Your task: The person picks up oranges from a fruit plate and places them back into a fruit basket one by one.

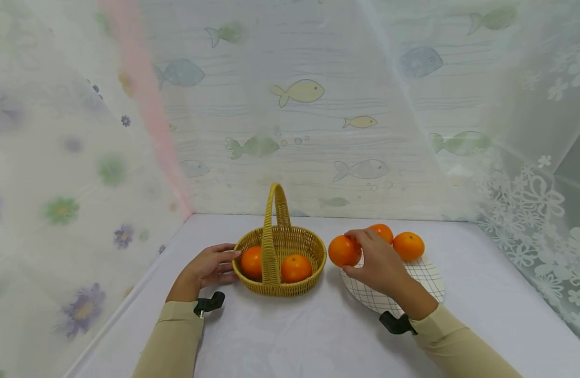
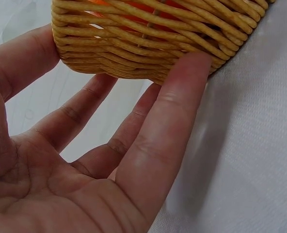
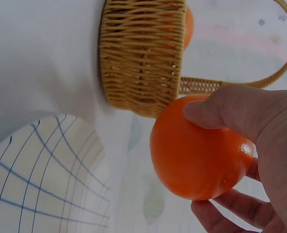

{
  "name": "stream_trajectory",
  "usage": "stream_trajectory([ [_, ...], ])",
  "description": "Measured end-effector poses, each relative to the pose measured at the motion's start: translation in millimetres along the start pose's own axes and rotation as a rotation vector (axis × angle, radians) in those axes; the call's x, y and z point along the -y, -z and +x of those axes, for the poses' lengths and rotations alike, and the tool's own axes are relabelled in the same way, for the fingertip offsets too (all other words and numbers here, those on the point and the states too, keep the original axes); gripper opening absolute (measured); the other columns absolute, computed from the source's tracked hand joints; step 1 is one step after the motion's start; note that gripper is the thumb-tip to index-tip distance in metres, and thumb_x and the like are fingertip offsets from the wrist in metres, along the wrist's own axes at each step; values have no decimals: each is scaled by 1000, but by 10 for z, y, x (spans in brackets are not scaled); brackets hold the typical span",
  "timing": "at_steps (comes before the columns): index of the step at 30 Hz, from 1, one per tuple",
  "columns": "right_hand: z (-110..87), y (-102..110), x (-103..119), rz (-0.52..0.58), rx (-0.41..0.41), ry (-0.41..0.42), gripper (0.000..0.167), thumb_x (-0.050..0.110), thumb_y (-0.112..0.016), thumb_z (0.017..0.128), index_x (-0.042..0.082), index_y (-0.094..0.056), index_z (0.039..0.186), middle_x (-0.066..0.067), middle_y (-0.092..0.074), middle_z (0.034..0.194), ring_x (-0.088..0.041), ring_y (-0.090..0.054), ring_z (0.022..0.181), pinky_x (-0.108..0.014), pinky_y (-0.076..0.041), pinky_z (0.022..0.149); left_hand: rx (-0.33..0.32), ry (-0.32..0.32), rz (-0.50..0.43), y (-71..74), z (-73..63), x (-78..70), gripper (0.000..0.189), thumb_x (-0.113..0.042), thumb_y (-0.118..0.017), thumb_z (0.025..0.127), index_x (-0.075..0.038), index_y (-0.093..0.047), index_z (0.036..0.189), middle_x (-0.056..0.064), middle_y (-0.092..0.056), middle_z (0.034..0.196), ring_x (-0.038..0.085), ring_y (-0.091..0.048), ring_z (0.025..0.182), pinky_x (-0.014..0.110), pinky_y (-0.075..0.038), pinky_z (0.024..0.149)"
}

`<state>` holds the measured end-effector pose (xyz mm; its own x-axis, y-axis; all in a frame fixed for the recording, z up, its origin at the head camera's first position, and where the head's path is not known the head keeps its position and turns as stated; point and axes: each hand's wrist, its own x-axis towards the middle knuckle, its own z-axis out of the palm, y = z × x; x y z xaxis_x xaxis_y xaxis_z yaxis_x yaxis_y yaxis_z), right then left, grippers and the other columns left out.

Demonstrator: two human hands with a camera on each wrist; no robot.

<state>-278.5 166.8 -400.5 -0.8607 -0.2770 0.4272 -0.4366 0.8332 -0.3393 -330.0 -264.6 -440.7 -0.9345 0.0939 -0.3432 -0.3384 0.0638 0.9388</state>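
My right hand (image 1: pixel 377 262) grips an orange (image 1: pixel 345 251) between thumb and fingers, above the left edge of a white plate (image 1: pixel 426 283) with dark grid lines. In the right wrist view, the thumb lies across this smooth, shiny fruit. Two more oranges, one at the plate's far edge (image 1: pixel 409 246) and one partly behind my hand (image 1: pixel 382 232), sit at the back. A yellow wicker basket (image 1: pixel 280 288) with a tall handle holds two oranges, one at left (image 1: pixel 252 262) and one at right (image 1: pixel 296 269). My left hand (image 1: pixel 211 266) touches the basket's left side with spread, nearly straight fingers.
A white cloth (image 1: pixel 271 336) covers the table under the basket and plate. Behind it hangs a pale curtain (image 1: pixel 299 131) printed with fish. Flower-patterned sheets close off the left (image 1: pixel 82 210) and right (image 1: pixel 530 220) sides. Each wrist wears a small black camera.
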Motion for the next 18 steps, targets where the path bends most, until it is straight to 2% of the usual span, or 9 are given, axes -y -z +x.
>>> stream_trajectory([
  [5,33,-27,70,-10,-6,26,73,34,-93,74,18,-60,136,-5,-63,130,-25,-65,110,-47,-62,91,7,-9,-5,7,20,9,66,-32,-76,96,-10,-48,152,17,-59,142,25,-70,108,51,-61,93],
  [18,126,-34,141,-24,-45,105,70,32,-92,75,19,-60,136,-5,-61,128,-23,-64,104,-41,-62,88,12,-7,-5,24,22,26,67,-33,-76,96,-9,-48,151,17,-60,140,25,-71,107,51,-61,92],
])
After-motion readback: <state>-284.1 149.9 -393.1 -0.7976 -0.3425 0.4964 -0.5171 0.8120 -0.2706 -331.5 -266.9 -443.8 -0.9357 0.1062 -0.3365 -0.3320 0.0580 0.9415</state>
